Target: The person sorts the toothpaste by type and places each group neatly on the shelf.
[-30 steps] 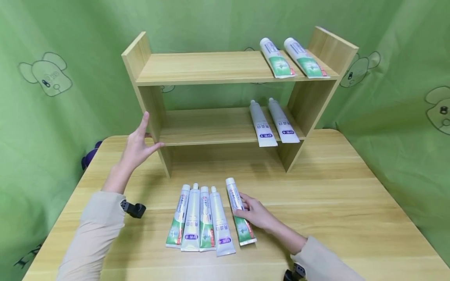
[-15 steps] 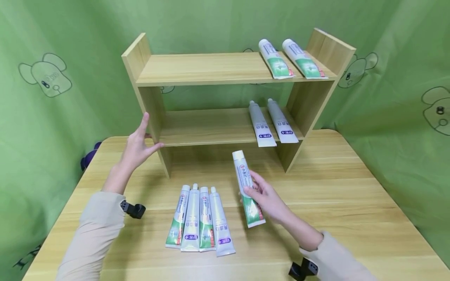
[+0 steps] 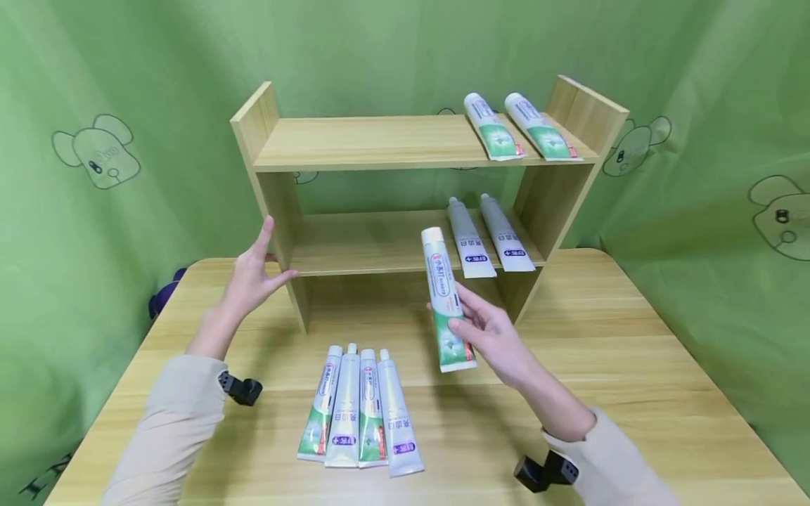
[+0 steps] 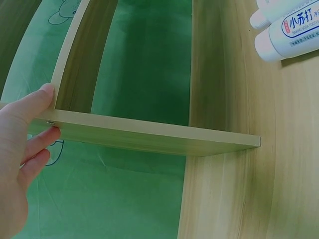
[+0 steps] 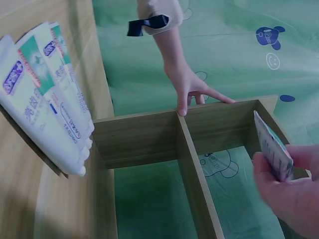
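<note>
My right hand (image 3: 496, 341) holds a white and green toothpaste tube (image 3: 440, 281), cap end up, raised in front of the wooden shelf (image 3: 380, 266). In the right wrist view, the thumb and fingers pinch the lower part of this tube (image 5: 271, 149). My left hand (image 3: 248, 281) grips the shelf's left side panel, its thumb on the front edge at the middle board and other fingers against the outer face. On the table, two green-and-white tubes (image 3: 371, 414) and two pale tubes with purple labels (image 3: 397, 422) lie side by side.
Two green-and-white tubes (image 3: 543, 130) lie at the right end of the top board. Below them, two pale tubes (image 3: 506, 235) rest on the middle board. A green curtain (image 3: 380, 42) hangs behind the wooden table (image 3: 633, 393).
My right hand has lifted the green-and-white toothpaste tube off the table and brought it up and forward toward the middle board. The left hand keeps its place on the shelf.
</note>
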{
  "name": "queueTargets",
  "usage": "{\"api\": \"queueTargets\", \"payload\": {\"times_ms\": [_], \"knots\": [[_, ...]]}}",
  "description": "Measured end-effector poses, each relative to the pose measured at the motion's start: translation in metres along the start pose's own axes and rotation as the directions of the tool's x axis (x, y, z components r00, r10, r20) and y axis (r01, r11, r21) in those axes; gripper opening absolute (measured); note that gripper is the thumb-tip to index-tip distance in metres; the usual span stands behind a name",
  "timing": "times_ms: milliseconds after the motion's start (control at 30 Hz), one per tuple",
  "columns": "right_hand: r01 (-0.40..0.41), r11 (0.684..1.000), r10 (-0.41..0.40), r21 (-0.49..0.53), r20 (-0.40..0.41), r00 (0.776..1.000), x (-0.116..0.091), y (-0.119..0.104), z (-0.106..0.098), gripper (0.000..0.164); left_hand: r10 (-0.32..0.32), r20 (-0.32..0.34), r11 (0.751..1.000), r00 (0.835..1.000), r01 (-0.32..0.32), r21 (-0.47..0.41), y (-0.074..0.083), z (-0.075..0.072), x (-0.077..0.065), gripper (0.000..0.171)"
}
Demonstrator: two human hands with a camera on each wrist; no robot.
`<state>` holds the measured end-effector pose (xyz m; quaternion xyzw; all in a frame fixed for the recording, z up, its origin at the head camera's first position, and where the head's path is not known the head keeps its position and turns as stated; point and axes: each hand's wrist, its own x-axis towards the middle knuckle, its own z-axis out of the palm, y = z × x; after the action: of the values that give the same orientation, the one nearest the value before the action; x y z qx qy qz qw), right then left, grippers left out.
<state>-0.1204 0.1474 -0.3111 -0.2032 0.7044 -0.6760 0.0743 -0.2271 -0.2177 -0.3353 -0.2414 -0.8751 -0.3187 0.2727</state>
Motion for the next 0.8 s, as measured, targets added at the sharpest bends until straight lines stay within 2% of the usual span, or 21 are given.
{"api": "queueTargets", "payload": {"times_ms": [267, 500, 633, 800], "knots": [[0.168, 0.980, -0.155, 0.103, -0.116, 0.981, 0.002, -0.012, -0.003, 0.057, 0.001, -0.005, 1.000, 1.000, -0.001, -0.002, 0.000, 0.000, -0.001, 0.120], [0.293, 0.946, -0.256, 0.142, -0.232, 0.939, 0.006, -0.026, -0.002, 0.041, 0.010, -0.015, 1.000, 1.000, -0.010, 0.018, 0.001, 0.000, 0.000, 0.119], [0.341, 0.930, -0.304, 0.140, -0.230, 0.924, 0.009, -0.035, -0.002, 0.036, 0.012, -0.012, 1.000, 1.000, -0.011, 0.021, 0.002, 0.000, 0.000, 0.119], [0.378, 0.915, -0.352, 0.141, -0.181, 0.919, 0.012, -0.047, -0.002, 0.037, -0.009, -0.001, 1.000, 1.000, 0.009, 0.021, 0.003, 0.000, -0.001, 0.119]]}}
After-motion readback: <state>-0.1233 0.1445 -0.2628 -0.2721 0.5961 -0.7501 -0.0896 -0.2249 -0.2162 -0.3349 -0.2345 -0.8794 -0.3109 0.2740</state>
